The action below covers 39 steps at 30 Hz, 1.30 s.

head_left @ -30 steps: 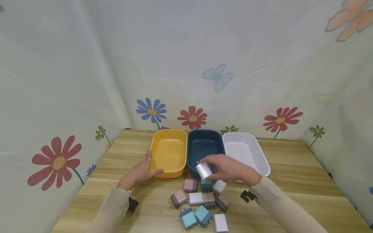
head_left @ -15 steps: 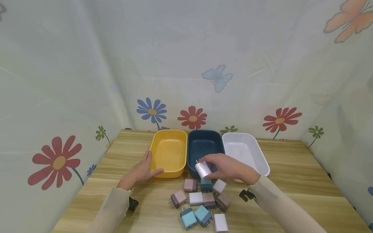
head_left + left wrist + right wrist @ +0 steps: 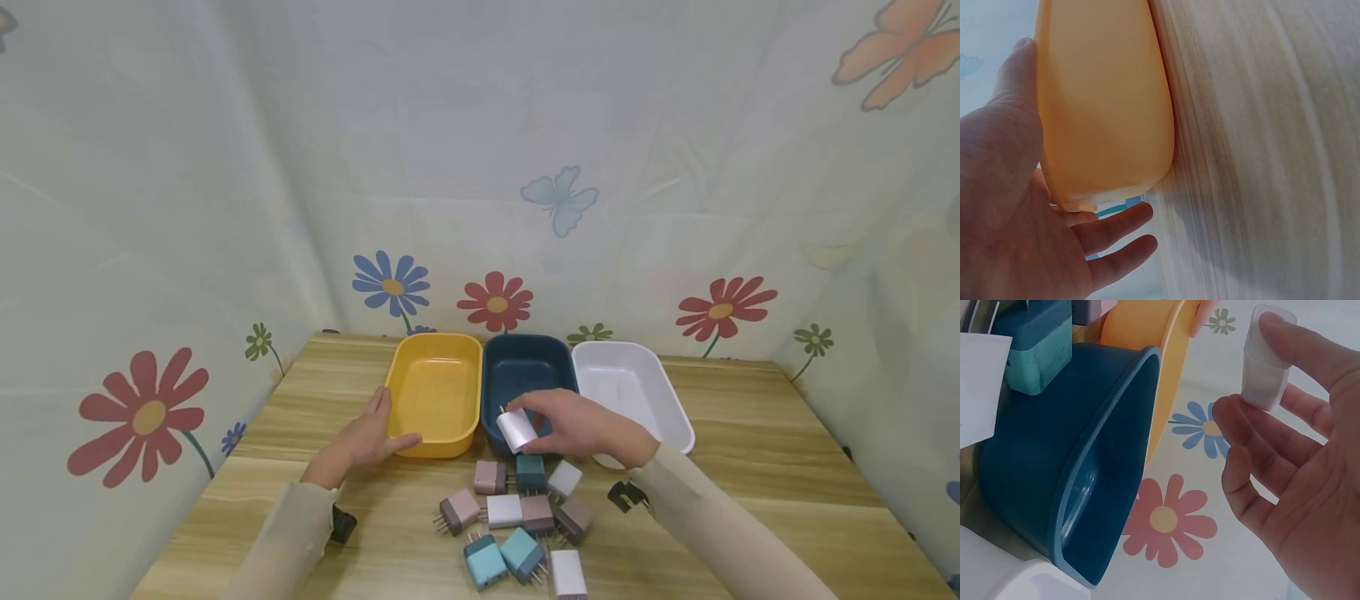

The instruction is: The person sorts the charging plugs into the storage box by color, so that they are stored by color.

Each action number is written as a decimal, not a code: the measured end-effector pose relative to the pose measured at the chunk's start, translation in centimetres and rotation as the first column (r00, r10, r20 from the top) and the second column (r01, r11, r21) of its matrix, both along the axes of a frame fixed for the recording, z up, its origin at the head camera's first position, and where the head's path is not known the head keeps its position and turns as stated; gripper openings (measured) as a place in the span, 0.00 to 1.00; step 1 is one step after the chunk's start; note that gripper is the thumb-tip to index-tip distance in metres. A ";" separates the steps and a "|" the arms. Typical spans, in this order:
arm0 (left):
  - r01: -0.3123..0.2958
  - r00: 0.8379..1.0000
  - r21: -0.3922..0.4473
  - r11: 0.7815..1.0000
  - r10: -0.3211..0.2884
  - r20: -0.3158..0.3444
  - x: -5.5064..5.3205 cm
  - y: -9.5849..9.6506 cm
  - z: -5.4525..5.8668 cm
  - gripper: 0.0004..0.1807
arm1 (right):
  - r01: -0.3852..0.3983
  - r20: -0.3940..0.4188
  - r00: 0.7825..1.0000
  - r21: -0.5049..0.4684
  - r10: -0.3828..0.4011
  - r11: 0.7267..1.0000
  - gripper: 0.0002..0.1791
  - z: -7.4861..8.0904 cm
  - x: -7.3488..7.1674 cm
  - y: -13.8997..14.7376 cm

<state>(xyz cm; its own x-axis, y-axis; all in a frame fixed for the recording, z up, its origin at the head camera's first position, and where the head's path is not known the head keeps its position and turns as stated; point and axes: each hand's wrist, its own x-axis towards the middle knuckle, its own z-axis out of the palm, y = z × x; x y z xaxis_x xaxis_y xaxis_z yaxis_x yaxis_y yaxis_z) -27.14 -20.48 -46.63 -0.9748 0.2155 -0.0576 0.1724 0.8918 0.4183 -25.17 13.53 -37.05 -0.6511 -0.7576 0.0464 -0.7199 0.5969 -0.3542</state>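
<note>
A white plug charger [image 3: 517, 430] is pinched between the thumb and fingers of my right hand [image 3: 576, 423]. It hangs over the near end of the dark blue bin [image 3: 529, 353], prongs pointing up and away. In the right wrist view this charger [image 3: 1266, 359] is clear of the blue bin's rim [image 3: 1094, 440]. My left hand [image 3: 363, 435] rests at the near left corner of the yellow bin [image 3: 437, 447]. In the left wrist view the thumb lies along the yellow bin's rim, with the other fingers of that hand [image 3: 1035, 206] loosely extended around its corner.
Nearer me lie several chargers: pink ones [image 3: 459, 510], teal ones [image 3: 485, 562] and white ones [image 3: 568, 573], prongs in various directions. To the right of the blue bin stands a white bin [image 3: 678, 425]. A flowered cloth [image 3: 450, 167] hangs behind the wooden table [image 3: 757, 467].
My right hand has shifted slightly left, carrying the white charger, which is tilted a little more. The left hand and the bins have stayed put.
</note>
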 end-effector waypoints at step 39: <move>-0.002 1.000 -0.002 1.000 0.002 -0.011 0.3 0.1 0.0 0.61 | 0.053 0.033 0.998 0.011 -0.053 0.999 0.28 -1.7 -4.2 -3.7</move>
<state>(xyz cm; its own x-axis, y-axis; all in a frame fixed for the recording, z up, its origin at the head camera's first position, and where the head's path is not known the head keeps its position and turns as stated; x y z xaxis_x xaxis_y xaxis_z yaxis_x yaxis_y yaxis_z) -26.86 -20.38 -46.68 -0.9759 0.2130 -0.0477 0.1747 0.8931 0.4145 -29.41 9.86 -38.74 -0.6913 -0.7224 0.0163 -0.6751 0.6377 -0.3709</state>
